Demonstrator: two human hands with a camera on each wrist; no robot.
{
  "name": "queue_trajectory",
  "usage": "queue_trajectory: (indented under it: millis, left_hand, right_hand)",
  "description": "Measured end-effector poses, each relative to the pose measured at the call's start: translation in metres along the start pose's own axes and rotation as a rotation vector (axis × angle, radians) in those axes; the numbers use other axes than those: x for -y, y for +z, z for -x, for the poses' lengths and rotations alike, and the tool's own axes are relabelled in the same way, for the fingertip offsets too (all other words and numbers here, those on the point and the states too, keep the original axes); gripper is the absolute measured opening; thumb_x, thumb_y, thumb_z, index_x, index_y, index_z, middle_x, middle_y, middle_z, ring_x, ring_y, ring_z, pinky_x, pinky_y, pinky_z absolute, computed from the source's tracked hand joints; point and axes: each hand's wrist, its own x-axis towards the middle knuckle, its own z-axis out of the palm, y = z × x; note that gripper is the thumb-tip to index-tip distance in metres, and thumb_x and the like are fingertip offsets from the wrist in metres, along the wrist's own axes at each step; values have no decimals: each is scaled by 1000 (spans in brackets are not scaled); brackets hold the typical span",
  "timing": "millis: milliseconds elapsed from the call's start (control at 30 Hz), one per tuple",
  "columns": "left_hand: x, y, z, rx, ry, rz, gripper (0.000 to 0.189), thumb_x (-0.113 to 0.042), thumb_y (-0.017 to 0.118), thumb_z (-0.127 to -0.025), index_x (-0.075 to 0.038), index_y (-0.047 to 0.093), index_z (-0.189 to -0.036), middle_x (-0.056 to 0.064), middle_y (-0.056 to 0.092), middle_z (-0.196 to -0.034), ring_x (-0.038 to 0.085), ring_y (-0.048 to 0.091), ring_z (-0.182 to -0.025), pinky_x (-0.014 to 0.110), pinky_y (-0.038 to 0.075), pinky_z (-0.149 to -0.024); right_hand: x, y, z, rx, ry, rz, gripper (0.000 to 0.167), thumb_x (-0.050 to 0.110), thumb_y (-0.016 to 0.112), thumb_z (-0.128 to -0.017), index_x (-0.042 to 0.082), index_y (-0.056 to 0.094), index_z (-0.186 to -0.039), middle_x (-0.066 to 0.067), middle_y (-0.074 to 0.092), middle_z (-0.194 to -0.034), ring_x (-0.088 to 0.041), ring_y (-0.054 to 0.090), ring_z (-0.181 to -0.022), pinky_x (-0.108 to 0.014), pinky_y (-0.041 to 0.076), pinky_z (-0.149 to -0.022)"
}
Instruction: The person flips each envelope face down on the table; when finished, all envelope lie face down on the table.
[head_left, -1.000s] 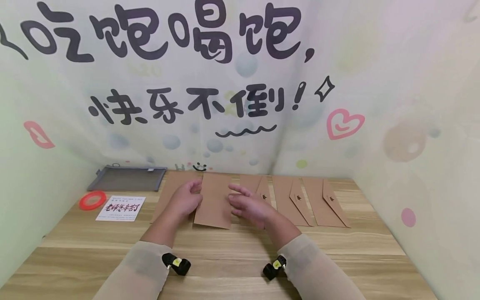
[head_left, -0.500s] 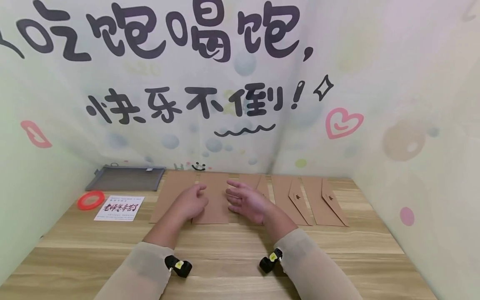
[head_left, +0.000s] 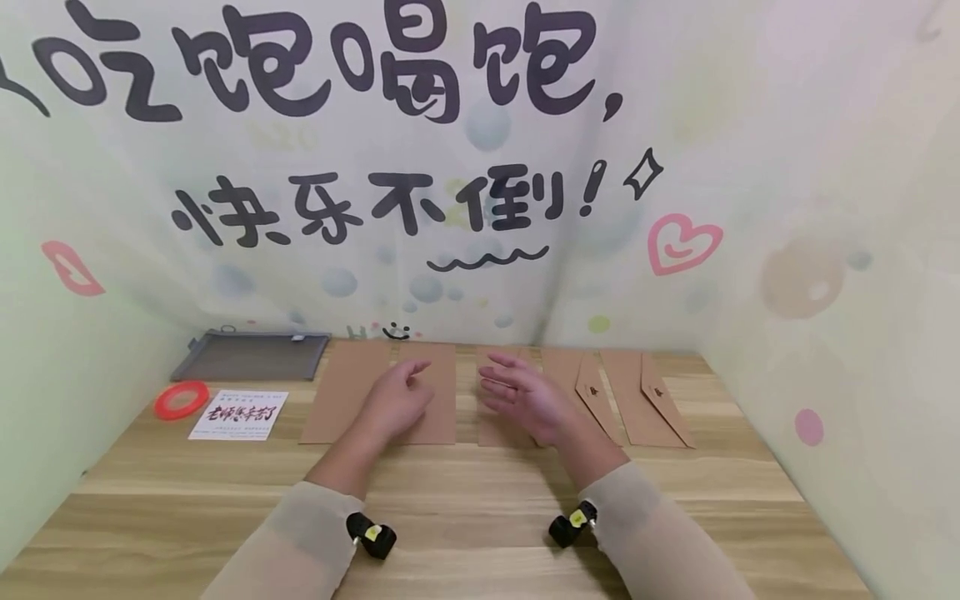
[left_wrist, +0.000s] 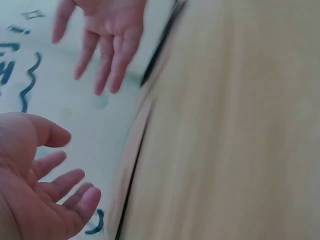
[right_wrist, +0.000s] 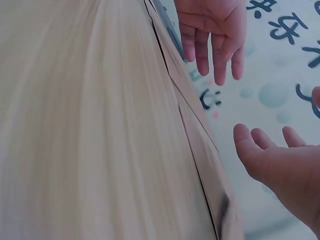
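Note:
My left hand point(head_left: 397, 402) hovers over a plain brown envelope point(head_left: 441, 417), fingers loosely bent and holding nothing. Another plain envelope point(head_left: 348, 375) lies to its left, close beside it. My right hand point(head_left: 522, 398) is above a third envelope point(head_left: 493, 429) and partly hides it, its fingers extended and apart with nothing in them. Farther right lie two envelopes with flaps showing, one point(head_left: 564, 371) partly covered by the right hand and one point(head_left: 628, 408) at the row's end. The left wrist view shows relaxed left fingers point(left_wrist: 65, 187); in the right wrist view the right fingers point(right_wrist: 250, 140) are likewise relaxed.
At the back left lies a grey mesh zip pouch point(head_left: 251, 357). In front of it are a red ring-shaped roll point(head_left: 182, 401) and a white printed card point(head_left: 238, 415). A printed cloth point(head_left: 480, 300) rises behind the wooden table point(head_left: 465, 517).
The second envelope from the left, tilted with its near edge raised a second ago, now lies flat in the row. Both hands have released it; the right hand has moved rightward, the left slightly right.

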Motion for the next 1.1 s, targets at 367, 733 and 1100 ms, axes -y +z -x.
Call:
queue_trajectory:
  millis: [367, 733, 1100]
  left_hand:
    - [-35, 53, -4, 61, 14, 286, 54, -17, 67, -98, -13, 58, -152, 11, 56, -160, 33, 57, -143, 51, 52, -116]
    - [-47, 81, -2, 104, 10, 361, 52, -16, 67, -98, -12, 60, -149, 10, 60, -157, 32, 58, -143, 50, 52, -116]
    - [-35, 69, -3, 114, -27, 324, 53, -17, 68, -99, -7, 58, -150, 16, 58, -156, 36, 53, -147, 53, 45, -123]
  right_hand:
    - [14, -62, 42, -35, -24, 30, 65, 18, 36, -115, 2, 7, -171, -30, 12, -177, -47, 15, -166, -58, 19, -135]
    - [5, -88, 57, -42, 0, 134, 62, 20, 39, -116, -2, 15, -169, -31, 21, -175, -48, 25, -163, -45, 43, -126]
    - [3, -81, 58, -27, 58, 162, 66, 21, 44, -114, -2, 16, -169, -31, 25, -174, -49, 31, -160, -50, 41, -127]
